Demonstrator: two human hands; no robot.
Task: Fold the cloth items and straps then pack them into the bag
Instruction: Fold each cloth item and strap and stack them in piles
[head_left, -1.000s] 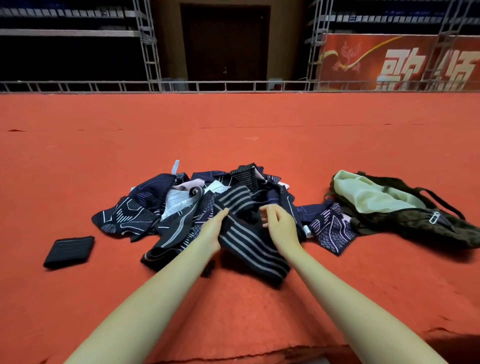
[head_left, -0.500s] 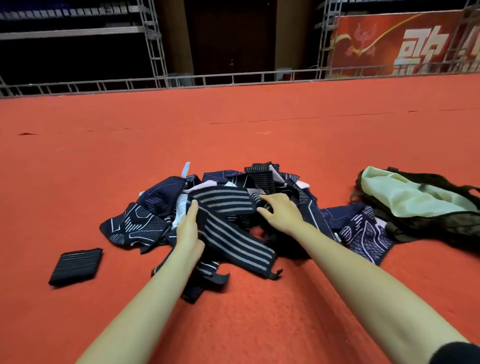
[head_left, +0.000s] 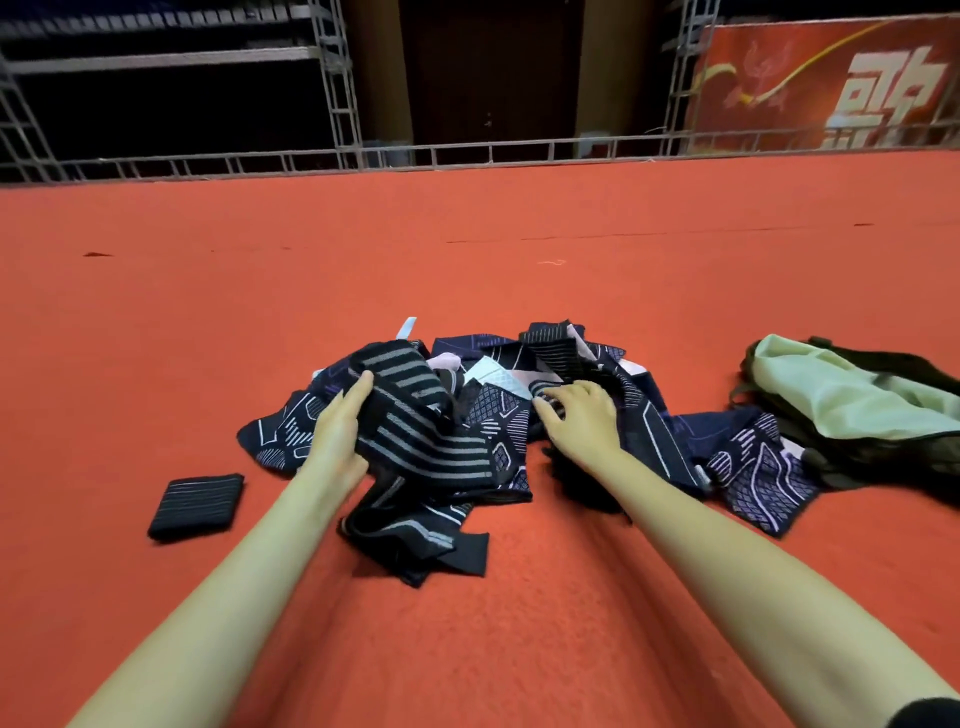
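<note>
A heap of dark patterned cloths and straps (head_left: 644, 410) lies on the red carpet in front of me. My left hand (head_left: 337, 431) grips the left edge of a black strap with grey stripes (head_left: 415, 415) that drapes over the heap's left side. My right hand (head_left: 582, 421) rests with curled fingers on a dark cloth in the heap's middle; whether it pinches the cloth is unclear. One folded black striped strap (head_left: 197, 505) lies apart at the left. The dark olive bag (head_left: 883, 415) with a pale green lining lies open at the right.
The red carpet (head_left: 467, 249) stretches far ahead to a metal truss rail (head_left: 467, 153). A red banner with white characters (head_left: 831, 83) hangs at the back right. The carpet bulges into ridges between my forearms.
My left hand has carried the striped strap up and to the left over the heap. My right hand let go of the strap and moved onto the heap's middle. The view shifted left.
</note>
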